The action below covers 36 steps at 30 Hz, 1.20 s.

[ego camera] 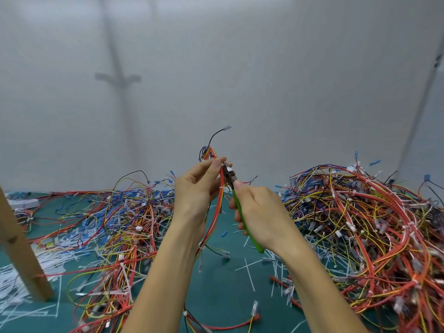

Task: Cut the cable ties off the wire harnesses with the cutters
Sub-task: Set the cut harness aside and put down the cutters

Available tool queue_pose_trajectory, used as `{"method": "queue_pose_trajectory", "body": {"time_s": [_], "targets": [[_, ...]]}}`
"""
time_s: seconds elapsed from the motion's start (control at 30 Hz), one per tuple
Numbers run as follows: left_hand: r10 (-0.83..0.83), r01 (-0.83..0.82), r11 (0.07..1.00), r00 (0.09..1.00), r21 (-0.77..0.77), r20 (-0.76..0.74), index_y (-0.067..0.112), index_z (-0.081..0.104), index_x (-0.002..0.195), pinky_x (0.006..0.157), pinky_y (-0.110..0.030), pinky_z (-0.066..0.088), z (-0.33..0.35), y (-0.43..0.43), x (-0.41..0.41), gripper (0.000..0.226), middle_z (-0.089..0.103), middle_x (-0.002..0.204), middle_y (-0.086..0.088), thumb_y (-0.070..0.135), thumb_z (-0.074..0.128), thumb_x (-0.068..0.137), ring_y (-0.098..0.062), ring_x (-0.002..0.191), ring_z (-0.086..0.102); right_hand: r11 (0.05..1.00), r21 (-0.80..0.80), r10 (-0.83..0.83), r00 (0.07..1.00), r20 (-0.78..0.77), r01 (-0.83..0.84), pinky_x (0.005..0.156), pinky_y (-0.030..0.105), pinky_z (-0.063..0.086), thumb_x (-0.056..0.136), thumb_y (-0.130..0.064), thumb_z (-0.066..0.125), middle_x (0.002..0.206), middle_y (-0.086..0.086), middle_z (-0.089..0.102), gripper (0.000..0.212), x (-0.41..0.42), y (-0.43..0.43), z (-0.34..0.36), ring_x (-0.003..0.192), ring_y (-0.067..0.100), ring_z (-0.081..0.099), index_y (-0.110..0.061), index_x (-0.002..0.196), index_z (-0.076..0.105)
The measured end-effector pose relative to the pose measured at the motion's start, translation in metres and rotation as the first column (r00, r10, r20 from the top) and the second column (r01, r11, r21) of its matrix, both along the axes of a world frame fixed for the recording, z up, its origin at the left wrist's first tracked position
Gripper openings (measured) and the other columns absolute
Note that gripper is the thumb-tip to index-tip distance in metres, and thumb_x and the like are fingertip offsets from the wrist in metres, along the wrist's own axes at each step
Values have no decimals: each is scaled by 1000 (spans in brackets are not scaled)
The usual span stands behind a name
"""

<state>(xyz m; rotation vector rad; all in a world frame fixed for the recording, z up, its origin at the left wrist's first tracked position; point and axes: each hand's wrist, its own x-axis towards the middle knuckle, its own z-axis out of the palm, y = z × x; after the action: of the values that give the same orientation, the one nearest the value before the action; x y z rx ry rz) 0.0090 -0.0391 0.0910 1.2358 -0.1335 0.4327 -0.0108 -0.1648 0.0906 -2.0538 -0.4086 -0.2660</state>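
My left hand holds a wire harness of red, orange and yellow wires upright above the table, pinching it near its top. My right hand grips the green-handled cutters. Their dark jaws sit against the harness just below my left fingertips, where a white cable tie shows. A second white tie wraps the bundle lower down. A black wire with a clear connector sticks up from the harness top.
A large heap of tangled harnesses fills the right side of the green mat. Another spread of wires lies left. Cut white ties litter the mat. A wooden post leans at the left edge. A grey wall stands behind.
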Motion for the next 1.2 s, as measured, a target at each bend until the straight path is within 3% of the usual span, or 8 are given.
{"method": "queue_pose_trajectory", "body": {"time_s": [0.17,0.33,0.47,0.6,0.7,0.93,1.13,1.2], "targets": [[1,-2,1000,1000,-27,-21,20,78,93,72,-23,54,1,1,0,12,72,98,-12,23,68,88,-24,87,56,1000,-20,-22,997,76,24,75,52,52,105,-40,29,69,13,65,54,-2,1,-1,70,31,62,-7,75,58],[34,-36,997,999,-71,-33,16,75,100,66,-14,53,0,4,1,13,77,95,-1,16,68,89,-10,84,72,998,-56,-11,996,86,16,74,51,52,104,-43,31,70,15,65,55,-2,1,0,71,34,62,-7,74,59],[109,-117,988,991,-99,-77,9,73,101,68,-18,57,0,16,3,13,77,94,-5,14,66,91,-13,88,74,982,-180,-48,999,19,51,73,45,52,102,-50,30,72,10,65,58,7,-9,-4,76,33,62,-10,76,62],[138,-145,985,988,-98,-75,8,71,97,77,-23,59,3,24,2,9,75,91,-7,9,63,92,-12,80,74,831,-546,-187,977,-102,102,88,43,45,103,-52,24,112,17,62,55,30,-15,-38,105,36,57,-8,106,57],[132,-135,987,991,-90,-32,9,71,97,73,-21,59,6,25,1,10,75,88,-5,6,62,92,-10,74,72,694,-716,-292,940,-175,83,104,48,36,103,-52,27,140,21,44,60,43,-11,-68,129,41,40,-5,136,43],[113,-111,992,993,-59,38,11,71,95,69,-20,57,9,24,-1,11,77,89,-1,5,63,91,-11,72,72,510,-860,-256,954,-155,-3,108,48,26,103,-48,35,148,19,27,54,49,2,-119,135,37,24,-10,141,30],[98,-97,995,994,-25,41,8,71,102,72,-22,58,7,25,0,14,77,95,-4,5,64,90,-14,78,73,509,-861,-230,964,-132,3,108,48,27,99,-57,35,146,15,29,63,49,4,-123,137,34,24,-11,142,31],[80,-79,997,996,-16,50,10,72,101,72,-21,57,6,24,0,16,76,99,-7,4,66,88,-16,79,73,581,-812,-244,964,-105,58,107,47,31,100,-59,31,143,15,36,63,47,0,-111,134,33,31,-11,140,36]]}}
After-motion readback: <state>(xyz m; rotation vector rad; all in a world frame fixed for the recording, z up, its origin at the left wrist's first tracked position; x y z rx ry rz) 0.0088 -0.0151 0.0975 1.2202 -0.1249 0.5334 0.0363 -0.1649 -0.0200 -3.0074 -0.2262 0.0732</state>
